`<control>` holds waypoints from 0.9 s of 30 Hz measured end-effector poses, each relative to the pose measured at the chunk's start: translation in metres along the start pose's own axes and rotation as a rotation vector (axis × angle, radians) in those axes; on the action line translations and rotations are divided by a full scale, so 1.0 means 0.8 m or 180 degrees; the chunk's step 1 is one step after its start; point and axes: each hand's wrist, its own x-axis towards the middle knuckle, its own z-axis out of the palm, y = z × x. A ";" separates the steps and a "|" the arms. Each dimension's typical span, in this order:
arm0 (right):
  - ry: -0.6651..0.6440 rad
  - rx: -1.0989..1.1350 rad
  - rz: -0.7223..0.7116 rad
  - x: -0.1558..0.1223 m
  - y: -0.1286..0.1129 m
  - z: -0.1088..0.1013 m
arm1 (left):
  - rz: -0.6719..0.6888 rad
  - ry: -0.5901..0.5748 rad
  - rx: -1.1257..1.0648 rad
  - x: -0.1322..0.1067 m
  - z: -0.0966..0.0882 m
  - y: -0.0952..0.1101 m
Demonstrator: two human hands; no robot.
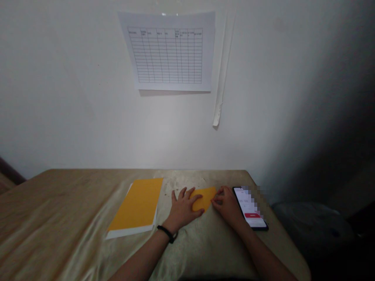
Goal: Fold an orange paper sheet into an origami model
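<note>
A small folded sheet of orange paper (205, 197) lies on the table (58, 207) in front of me. My left hand (183, 208) rests flat on its left part, fingers spread, a black band on the wrist. My right hand (227, 205) has its fingers curled, and the fingertips press the sheet's right edge. A stack of paper with an orange top sheet (137, 207) lies just left of my left hand.
A phone (249, 207) with a lit screen lies right of my right hand, near the table's right edge. A printed grid sheet (168, 52) hangs on the wall behind. A dark round object (310, 226) stands off the table to the right.
</note>
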 end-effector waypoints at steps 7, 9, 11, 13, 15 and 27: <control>0.0189 -0.0268 0.0198 0.004 0.008 0.000 | 0.0001 0.0001 -0.0039 0.000 0.002 0.000; 0.0228 -0.0337 0.0230 0.005 0.009 0.000 | 0.0006 -0.0015 -0.0037 0.000 0.002 0.000; 0.0274 -0.0392 0.0254 0.007 0.008 -0.001 | -0.0002 -0.0022 -0.0026 0.000 0.001 0.000; 0.0297 -0.0442 0.0247 0.007 0.007 -0.001 | -0.0002 -0.0024 -0.0025 0.000 0.000 0.000; 0.0310 -0.0496 0.0247 0.007 0.007 -0.002 | 0.0021 -0.0034 -0.0034 0.000 -0.001 0.001; 0.0409 -0.0136 0.0060 0.010 0.013 -0.004 | 0.0050 -0.0054 -0.0026 0.000 -0.001 0.000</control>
